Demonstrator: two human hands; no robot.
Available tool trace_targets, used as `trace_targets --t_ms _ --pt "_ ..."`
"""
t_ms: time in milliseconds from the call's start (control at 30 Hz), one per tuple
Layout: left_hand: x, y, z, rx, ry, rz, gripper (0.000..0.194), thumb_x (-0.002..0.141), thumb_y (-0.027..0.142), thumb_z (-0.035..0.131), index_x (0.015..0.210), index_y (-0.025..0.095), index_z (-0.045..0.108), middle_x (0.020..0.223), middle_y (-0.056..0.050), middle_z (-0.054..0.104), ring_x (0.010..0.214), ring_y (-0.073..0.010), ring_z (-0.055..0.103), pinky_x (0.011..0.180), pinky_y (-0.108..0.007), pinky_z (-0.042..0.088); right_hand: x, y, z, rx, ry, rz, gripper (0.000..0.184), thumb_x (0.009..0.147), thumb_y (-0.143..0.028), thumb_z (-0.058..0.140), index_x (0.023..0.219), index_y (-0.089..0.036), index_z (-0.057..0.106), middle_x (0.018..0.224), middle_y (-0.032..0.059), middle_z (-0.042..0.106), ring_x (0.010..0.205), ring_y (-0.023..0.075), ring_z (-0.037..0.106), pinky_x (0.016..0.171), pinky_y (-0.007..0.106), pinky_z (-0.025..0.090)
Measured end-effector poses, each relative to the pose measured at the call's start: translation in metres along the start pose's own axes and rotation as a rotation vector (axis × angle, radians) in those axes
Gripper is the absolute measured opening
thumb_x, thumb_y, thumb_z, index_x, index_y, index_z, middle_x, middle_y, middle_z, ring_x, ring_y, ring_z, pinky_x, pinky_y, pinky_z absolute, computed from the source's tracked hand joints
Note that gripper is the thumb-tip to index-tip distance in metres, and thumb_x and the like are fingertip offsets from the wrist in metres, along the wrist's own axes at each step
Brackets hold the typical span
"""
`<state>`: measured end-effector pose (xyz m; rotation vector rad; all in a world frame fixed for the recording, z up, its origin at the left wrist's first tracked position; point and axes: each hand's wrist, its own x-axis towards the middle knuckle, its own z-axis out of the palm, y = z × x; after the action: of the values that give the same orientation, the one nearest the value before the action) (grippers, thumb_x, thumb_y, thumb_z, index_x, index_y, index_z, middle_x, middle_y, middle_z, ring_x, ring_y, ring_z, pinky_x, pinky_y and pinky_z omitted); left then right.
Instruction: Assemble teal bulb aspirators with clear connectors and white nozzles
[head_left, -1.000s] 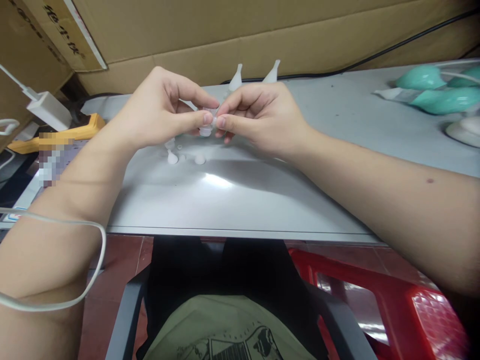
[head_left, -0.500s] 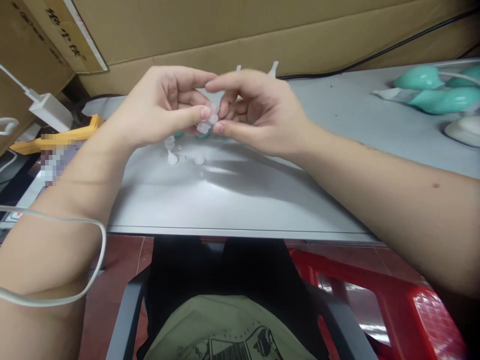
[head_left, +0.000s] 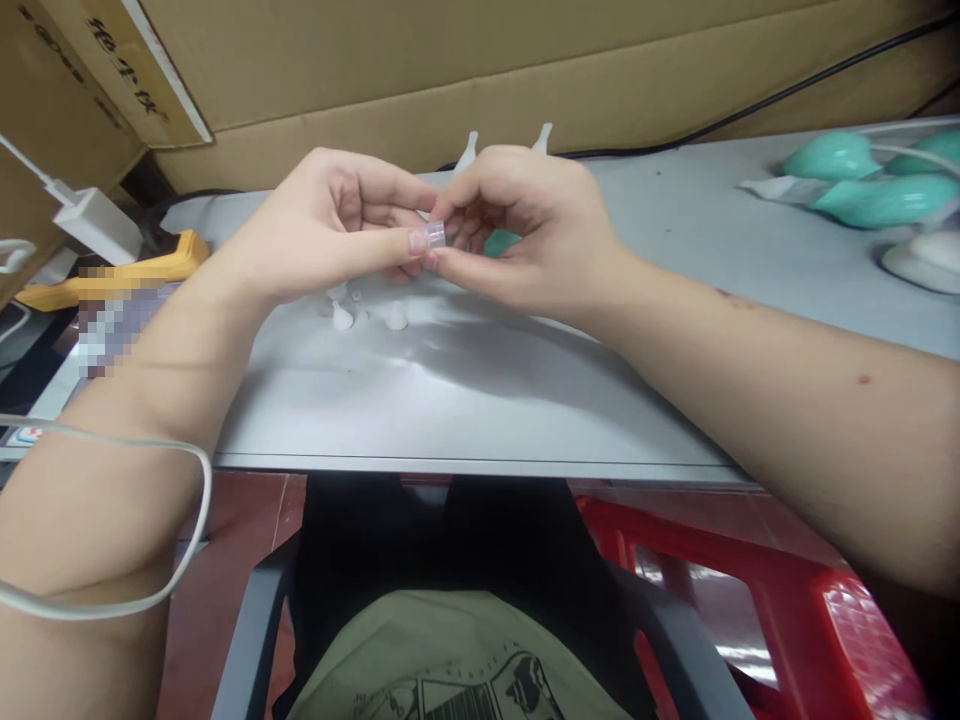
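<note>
Above the grey table (head_left: pixel 480 420), my left hand (head_left: pixel 352 220) pinches a small clear plastic fitting (head_left: pixel 435 235) between thumb and fingers. From the other side, the thumb and forefinger of my right hand (head_left: pixel 525 225) close on the same piece. Fingers cover part of the fitting, so its full shape is hidden. Just below my hands lie a small white nozzle-like part (head_left: pixel 343 316), a white round piece (head_left: pixel 397 317) and a tiny ring (head_left: pixel 356 296). Behind my right hand, white pointed tips (head_left: pixel 466 152) stick up, and a bit of a green object (head_left: pixel 500 242) shows past its fingers.
Green bulbs (head_left: pixel 885 198) with a white nozzle and a white rounded object (head_left: pixel 926 258) lie at the right. On the left are a white charger (head_left: pixel 97 225) and a yellow tool (head_left: pixel 161 262). Cardboard (head_left: pixel 450 80) walls the back. A red stool (head_left: pixel 750 590) stands below.
The fitting has been turned between my fingers. My right hand loosened its fingers half a second ago and now closes on the piece again. The loose parts stay in place.
</note>
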<state>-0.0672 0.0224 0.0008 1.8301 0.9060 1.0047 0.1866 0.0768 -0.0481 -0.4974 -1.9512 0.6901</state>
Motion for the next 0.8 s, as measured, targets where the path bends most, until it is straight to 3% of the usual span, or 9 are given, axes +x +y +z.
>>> trace_targets --t_ms 100,267,400,533,700,800 --pt "0.002 -0.001 0.002 -0.038 0.016 -0.001 0.044 0.09 0.056 0.122 0.113 0.025 0.103 0.114 -0.012 0.1 0.112 -0.0439 0.097 0.108 -0.065 0.082 -0.002 -0.001 0.002 -0.002 0.004 0.025 0.035 0.093 -0.046 0.117 0.099 -0.034 0.085 0.108 0.0064 0.084 0.109 0.034 0.081 0.089 0.047 0.078" --pt "0.002 -0.001 -0.001 0.025 0.062 -0.054 0.055 0.086 0.058 0.123 0.127 0.029 0.102 0.112 -0.009 0.099 0.121 -0.0472 0.095 0.117 -0.072 0.077 -0.003 0.0 0.003 0.005 0.004 0.012 0.026 0.095 -0.041 0.113 0.11 -0.036 0.092 0.11 0.0054 0.084 0.106 0.0316 0.082 0.093 0.047 0.079" --pt "0.002 0.0 -0.001 0.036 0.139 -0.037 0.057 0.082 0.049 0.12 0.132 0.029 0.101 0.105 -0.007 0.098 0.11 -0.0446 0.095 0.111 -0.066 0.077 -0.003 -0.002 0.002 -0.052 0.004 -0.035 0.011 0.105 -0.046 0.102 0.115 -0.042 0.099 0.11 0.0058 0.086 0.107 0.0333 0.085 0.101 0.052 0.079" --pt "0.004 0.001 0.0 0.019 0.188 -0.009 0.058 0.077 0.043 0.117 0.131 0.031 0.1 0.096 -0.004 0.096 0.094 -0.0369 0.09 0.102 -0.056 0.078 -0.004 -0.005 0.004 -0.067 0.07 -0.079 0.011 0.108 -0.048 0.103 0.114 -0.04 0.101 0.105 0.0073 0.086 0.104 0.0341 0.083 0.105 0.054 0.077" --pt "0.007 0.001 0.0 0.007 0.157 -0.017 0.057 0.077 0.038 0.115 0.132 0.033 0.1 0.091 -0.002 0.093 0.099 -0.0406 0.091 0.111 -0.064 0.077 -0.005 -0.011 0.004 -0.131 0.061 -0.056 0.009 0.11 -0.049 0.1 0.113 -0.04 0.101 0.105 0.0072 0.089 0.109 0.0363 0.084 0.106 0.054 0.077" --pt "0.006 0.001 0.0 -0.007 0.187 -0.022 0.065 0.077 0.037 0.116 0.139 0.031 0.1 0.091 -0.002 0.093 0.095 -0.0385 0.091 0.108 -0.06 0.078 -0.006 -0.012 0.002 -0.142 0.04 -0.078 0.012 0.114 -0.052 0.096 0.119 -0.043 0.103 0.105 0.0071 0.09 0.112 0.0382 0.085 0.109 0.058 0.077"
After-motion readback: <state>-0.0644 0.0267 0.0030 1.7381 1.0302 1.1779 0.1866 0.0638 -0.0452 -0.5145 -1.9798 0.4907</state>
